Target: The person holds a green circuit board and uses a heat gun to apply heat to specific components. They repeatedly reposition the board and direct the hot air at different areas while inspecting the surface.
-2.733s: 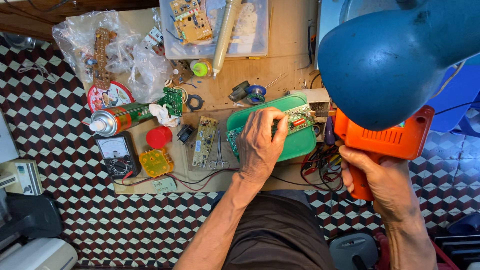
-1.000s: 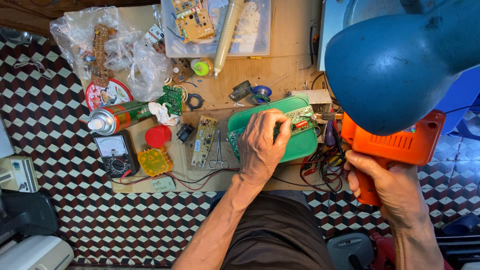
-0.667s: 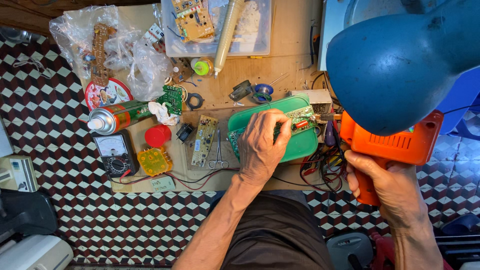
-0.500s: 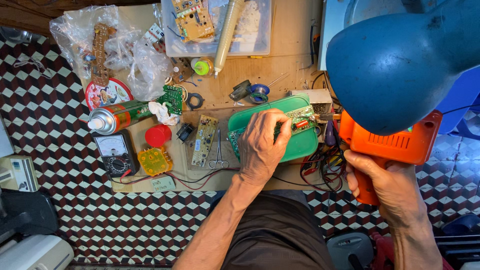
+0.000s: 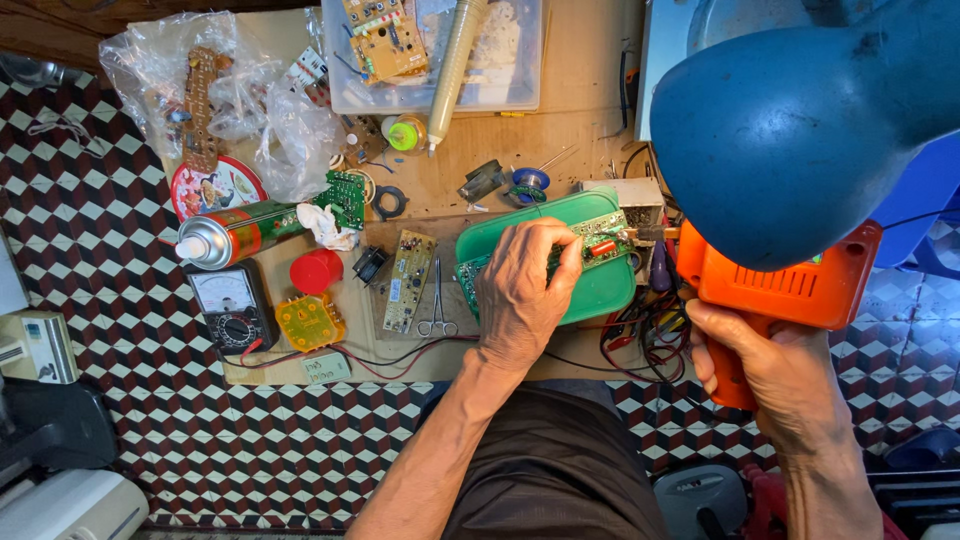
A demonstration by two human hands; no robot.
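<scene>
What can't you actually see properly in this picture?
Head view:
- Circuit board on the green tray: mostly under the left hand.
- Orange tool in the right hand: top hidden by the blue lamp shade.
- Clear tub: cut off by the top edge.

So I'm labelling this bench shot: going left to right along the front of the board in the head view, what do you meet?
Multimeter → yellow square part → narrow circuit board → forceps → left hand → orange tool held by right hand.
</scene>
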